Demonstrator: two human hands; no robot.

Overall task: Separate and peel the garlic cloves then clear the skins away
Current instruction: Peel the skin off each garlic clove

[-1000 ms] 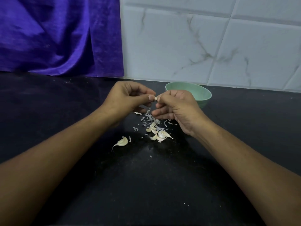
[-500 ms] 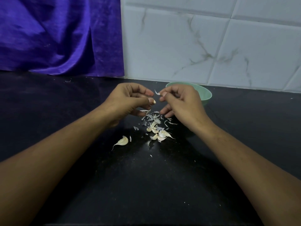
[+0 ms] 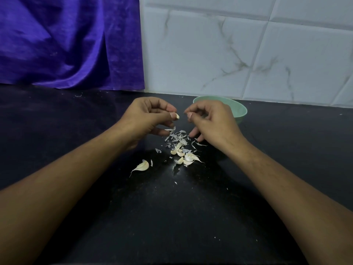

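Peeling: the left hand (image 3: 150, 119) is pinching a pale garlic clove (image 3: 177, 116) in front of the green bowl (image 3: 239, 109); the right hand (image 3: 212, 121) is drawing away, so the hands are standing apart, no longer meeting.
Meaning: a strip of skin is probably coming off.
Skins: loose skins (image 3: 177, 135) and waiting cloves (image 3: 184, 156) are lying on the surface (image 3: 172, 217) before the bowl.
Unclear: the right fingertips (image 3: 189, 115) are pressing together; I cannot tell whether they are holding skin. The hand is hiding part of the bowl's inside.
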